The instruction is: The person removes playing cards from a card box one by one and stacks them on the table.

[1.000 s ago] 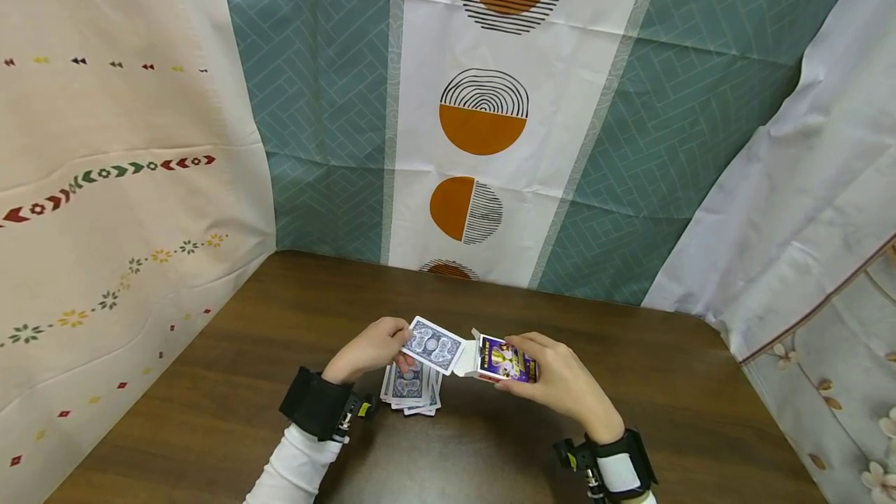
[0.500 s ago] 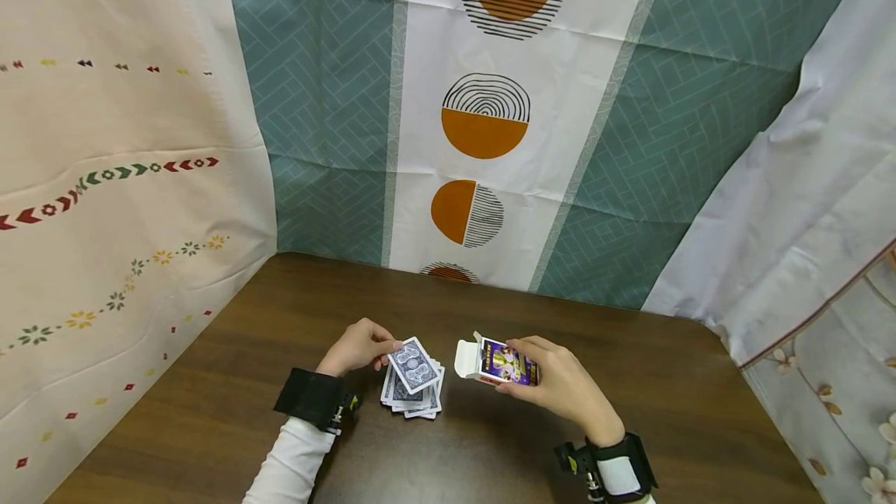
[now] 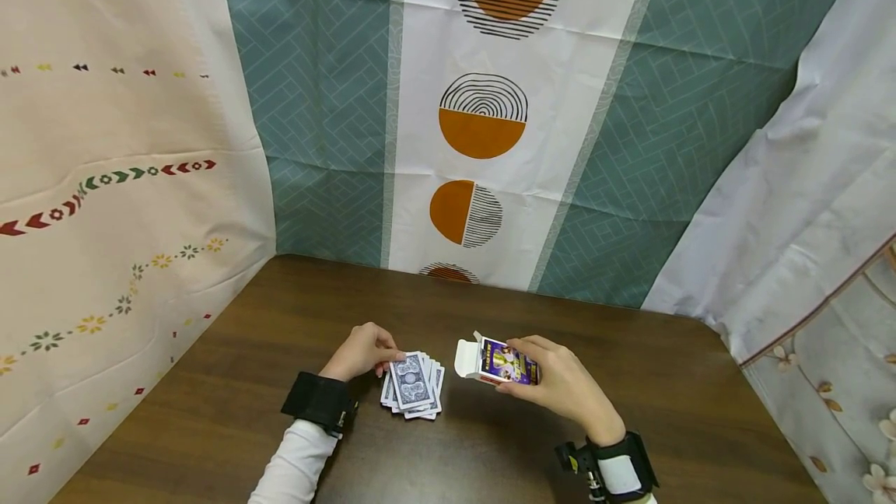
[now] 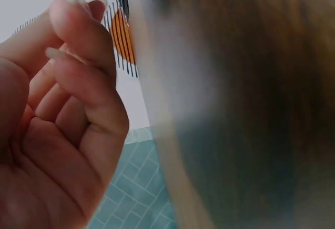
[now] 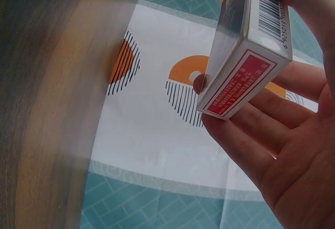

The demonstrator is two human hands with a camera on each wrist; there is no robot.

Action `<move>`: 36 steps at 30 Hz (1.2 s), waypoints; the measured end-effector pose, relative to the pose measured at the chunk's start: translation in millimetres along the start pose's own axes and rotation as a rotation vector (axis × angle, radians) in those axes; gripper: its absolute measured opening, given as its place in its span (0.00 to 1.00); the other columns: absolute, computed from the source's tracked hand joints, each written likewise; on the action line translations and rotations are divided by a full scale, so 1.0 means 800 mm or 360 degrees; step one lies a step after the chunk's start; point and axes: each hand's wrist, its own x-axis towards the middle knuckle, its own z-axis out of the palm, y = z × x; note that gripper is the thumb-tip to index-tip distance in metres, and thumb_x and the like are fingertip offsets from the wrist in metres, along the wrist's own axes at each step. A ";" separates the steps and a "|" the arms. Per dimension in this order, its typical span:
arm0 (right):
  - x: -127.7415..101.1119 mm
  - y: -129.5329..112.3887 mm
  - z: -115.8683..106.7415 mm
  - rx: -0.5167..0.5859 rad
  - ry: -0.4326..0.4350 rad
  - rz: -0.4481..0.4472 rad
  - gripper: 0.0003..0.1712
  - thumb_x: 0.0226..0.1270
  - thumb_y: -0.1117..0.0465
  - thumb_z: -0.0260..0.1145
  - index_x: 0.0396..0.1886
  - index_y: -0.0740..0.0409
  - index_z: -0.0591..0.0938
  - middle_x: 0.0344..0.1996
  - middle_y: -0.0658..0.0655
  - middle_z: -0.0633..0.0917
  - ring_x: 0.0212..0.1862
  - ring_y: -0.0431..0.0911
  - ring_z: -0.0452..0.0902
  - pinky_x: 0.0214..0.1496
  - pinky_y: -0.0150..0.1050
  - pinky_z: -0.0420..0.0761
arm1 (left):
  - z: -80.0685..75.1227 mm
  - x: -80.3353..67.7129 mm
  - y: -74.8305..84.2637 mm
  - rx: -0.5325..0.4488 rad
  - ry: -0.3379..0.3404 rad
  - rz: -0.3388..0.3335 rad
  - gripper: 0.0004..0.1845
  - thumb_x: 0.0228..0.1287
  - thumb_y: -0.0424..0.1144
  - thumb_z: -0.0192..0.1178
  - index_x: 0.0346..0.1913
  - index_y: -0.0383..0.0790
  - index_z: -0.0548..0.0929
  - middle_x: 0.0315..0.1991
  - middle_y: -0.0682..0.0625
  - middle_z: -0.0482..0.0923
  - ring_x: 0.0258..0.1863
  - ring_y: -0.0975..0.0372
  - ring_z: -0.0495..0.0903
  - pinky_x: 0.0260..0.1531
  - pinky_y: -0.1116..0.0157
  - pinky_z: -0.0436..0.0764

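Black wrist straps sit nearest of all, one on each forearm, with a white sleeve [image 3: 290, 469] running up to the left one. Just past them, low over the dark wood desk [image 3: 210, 418], the left hand [image 3: 360, 352] rests at the near-left edge of a loose pile of blue-backed cards [image 3: 413, 383]; its fingers [image 4: 78, 41] are curled, and their tips pinch the topmost card as it lies on the pile. The cards lie face down and fanned unevenly, flat on the desk. Just to the right of the pile, with a small gap between, the right hand [image 3: 556, 383] holds a card box [image 3: 500, 362] a little above the desk, fingers [image 5: 251, 135] wrapped under it and thumb on top; the box has a purple printed face, a red panel and a barcode on its sides, and its white flap stands open toward the cards. Beyond the hands the desk runs back to hanging cloths: a cream one with small coloured motifs on the left, a teal one with a white stripe and orange half-circles in the middle, and a pale one on the right.
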 end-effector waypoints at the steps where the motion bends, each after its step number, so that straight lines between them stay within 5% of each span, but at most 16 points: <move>1: 0.000 0.000 0.000 0.0000 -0.0001 0.0001 0.35 0.49 0.40 0.76 0.51 0.57 0.83 0.42 0.52 0.85 0.34 0.36 0.74 0.33 0.26 0.75 | 0.000 0.000 0.000 0.0015 0.0008 0.0001 0.07 0.55 0.37 0.70 0.24 0.40 0.85 0.13 0.54 0.75 0.12 0.65 0.73 0.16 0.69 0.71; 36: 0.002 -0.002 0.001 -0.0001 -0.0063 0.0047 0.36 0.48 0.37 0.74 0.51 0.56 0.83 0.43 0.51 0.85 0.36 0.37 0.75 0.35 0.28 0.76 | 0.005 0.001 0.004 0.0227 0.0070 -0.0054 0.05 0.56 0.31 0.68 0.27 0.38 0.82 0.20 0.51 0.77 0.16 0.62 0.74 0.18 0.68 0.73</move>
